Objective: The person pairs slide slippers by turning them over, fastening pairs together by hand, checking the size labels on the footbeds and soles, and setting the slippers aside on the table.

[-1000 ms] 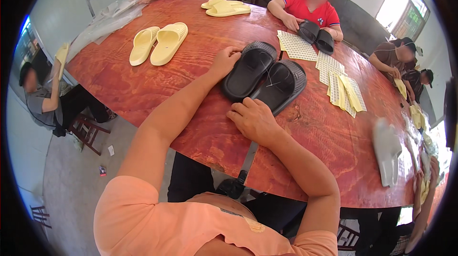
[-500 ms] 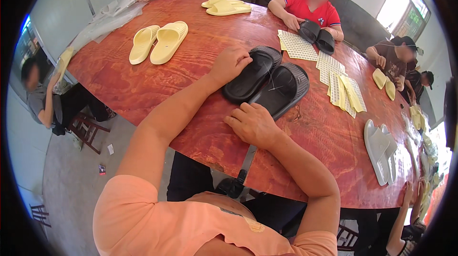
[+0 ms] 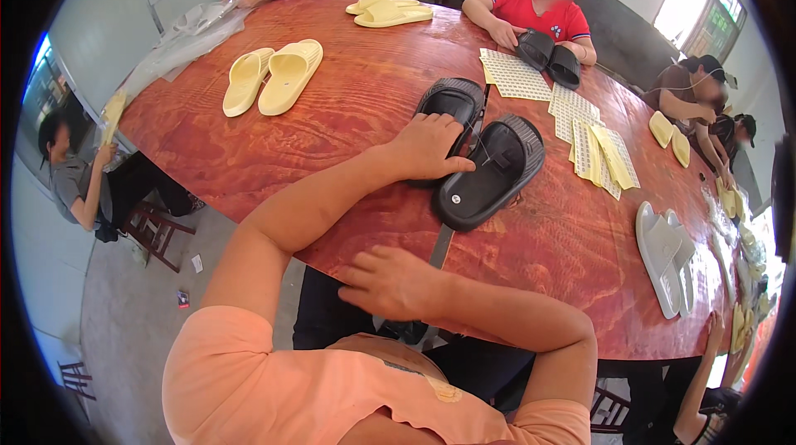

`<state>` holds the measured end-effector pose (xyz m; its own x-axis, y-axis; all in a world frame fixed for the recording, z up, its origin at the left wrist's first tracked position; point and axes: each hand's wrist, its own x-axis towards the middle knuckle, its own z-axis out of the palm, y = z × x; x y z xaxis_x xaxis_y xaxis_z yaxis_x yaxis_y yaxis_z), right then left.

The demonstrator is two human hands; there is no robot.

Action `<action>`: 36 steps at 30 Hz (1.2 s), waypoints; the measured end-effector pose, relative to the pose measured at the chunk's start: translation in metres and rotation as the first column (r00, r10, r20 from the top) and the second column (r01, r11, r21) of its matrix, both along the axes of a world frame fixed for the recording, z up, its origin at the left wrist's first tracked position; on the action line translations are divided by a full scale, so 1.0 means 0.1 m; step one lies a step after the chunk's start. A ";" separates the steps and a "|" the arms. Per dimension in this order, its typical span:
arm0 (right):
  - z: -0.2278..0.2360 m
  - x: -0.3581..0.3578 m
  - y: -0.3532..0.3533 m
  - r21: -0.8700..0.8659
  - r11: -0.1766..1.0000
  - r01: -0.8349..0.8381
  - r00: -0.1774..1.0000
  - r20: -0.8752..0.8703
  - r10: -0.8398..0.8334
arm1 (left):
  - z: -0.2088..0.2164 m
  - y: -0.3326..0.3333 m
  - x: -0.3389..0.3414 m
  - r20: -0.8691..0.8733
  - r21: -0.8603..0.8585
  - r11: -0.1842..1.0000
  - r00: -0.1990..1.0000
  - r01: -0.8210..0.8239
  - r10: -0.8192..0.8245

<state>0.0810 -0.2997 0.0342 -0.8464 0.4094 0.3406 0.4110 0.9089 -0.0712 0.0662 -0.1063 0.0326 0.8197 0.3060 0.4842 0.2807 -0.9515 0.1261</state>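
Two black slippers lie side by side near the table's front edge. My left hand (image 3: 429, 147) is closed over the left black slipper (image 3: 452, 99), covering its middle and heel, with the thumb reaching toward the other one. The right black slipper (image 3: 489, 176) lies free of both hands, with a small round pale sticker in its heel and a thin clear thread at its strap. My right hand (image 3: 394, 282) hovers at the table edge, apart from the slippers. Its fingers are loosely bent and apart, and nothing shows in them.
Pale yellow slippers (image 3: 290, 76) stand at the left and another yellow pair (image 3: 390, 12) at the far side. Sticker sheets (image 3: 593, 142) lie to the right, beyond them grey slippers (image 3: 661, 258). Across the table, a person in red (image 3: 539, 10) handles black slippers (image 3: 547, 55).
My right hand has drawn back from the right slipper toward the table edge, baring its heel. My left hand has moved from beside the left slipper onto it.
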 end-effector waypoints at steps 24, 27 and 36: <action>0.02 -0.08 -0.07 -0.099 0.995 0.006 0.992 0.129 0.007 | 0.25 -0.57 0.05 0.068 -0.552 0.618 0.769 0.560 -0.636; 0.00 -0.09 -0.07 -0.103 0.995 0.013 0.991 0.131 0.000 | 0.21 -0.74 0.07 0.045 -0.493 0.720 0.841 0.488 -0.539; 0.00 -0.10 -0.05 -0.108 0.994 0.009 0.995 0.100 0.002 | 0.00 -0.69 0.13 -0.005 -0.145 0.897 0.906 0.418 -0.423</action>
